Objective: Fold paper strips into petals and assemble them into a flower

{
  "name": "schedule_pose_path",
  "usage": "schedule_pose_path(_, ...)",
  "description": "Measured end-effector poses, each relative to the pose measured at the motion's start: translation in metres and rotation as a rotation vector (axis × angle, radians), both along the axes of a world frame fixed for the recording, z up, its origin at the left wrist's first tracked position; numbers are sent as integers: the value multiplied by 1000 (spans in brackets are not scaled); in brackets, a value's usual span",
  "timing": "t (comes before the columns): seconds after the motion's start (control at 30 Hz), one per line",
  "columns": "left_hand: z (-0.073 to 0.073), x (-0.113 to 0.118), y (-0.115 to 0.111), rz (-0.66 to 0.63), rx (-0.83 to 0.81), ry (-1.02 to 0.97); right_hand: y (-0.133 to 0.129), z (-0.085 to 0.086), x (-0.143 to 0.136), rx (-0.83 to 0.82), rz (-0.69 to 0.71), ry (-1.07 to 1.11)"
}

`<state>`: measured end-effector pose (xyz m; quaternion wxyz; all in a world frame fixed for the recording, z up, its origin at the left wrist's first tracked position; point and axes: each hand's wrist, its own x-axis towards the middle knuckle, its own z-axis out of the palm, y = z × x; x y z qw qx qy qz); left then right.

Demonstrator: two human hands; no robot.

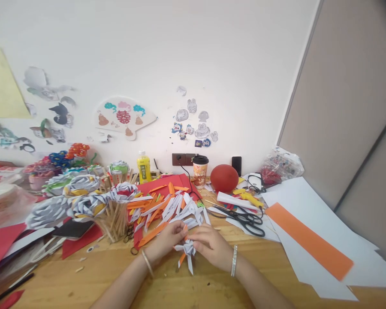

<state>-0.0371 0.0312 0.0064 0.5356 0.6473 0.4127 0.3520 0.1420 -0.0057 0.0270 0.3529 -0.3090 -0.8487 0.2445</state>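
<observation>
Between my two hands, just above the wooden table (167, 281), is a small folded paper flower (188, 248) of white strips with some orange. My left hand (172, 235) pinches it from the left, fingers bent around an orange strip at its top. From the right, my right hand (212, 244) grips the same flower with thumb and fingers closed together. Two strip ends hang down below the hands, one white and one orange. Right behind my hands lies a heap of folded white and orange paper strips (180, 208). The fingertips partly hide the flower's upper side.
Black scissors (249, 221) and a yellow glue gun (251, 198) lie to the right. Beyond are white sheets (296, 193) with an orange strip (309, 240). Paper roses (86, 204) on sticks stand left. A lidded cup (200, 171), red balloon (224, 178) and yellow bottle (143, 167) stand behind.
</observation>
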Motion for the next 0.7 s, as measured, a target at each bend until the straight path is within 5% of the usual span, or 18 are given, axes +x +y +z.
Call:
schedule_pose_path(0.57, -7, 4, 3, 111, 66, 104, 9, 2, 4, -72, -142, -52)
schedule_pose_path(0.7, 2, 0, 1, 312, 255, 273, 30, 6, 27, -47, -384, -92)
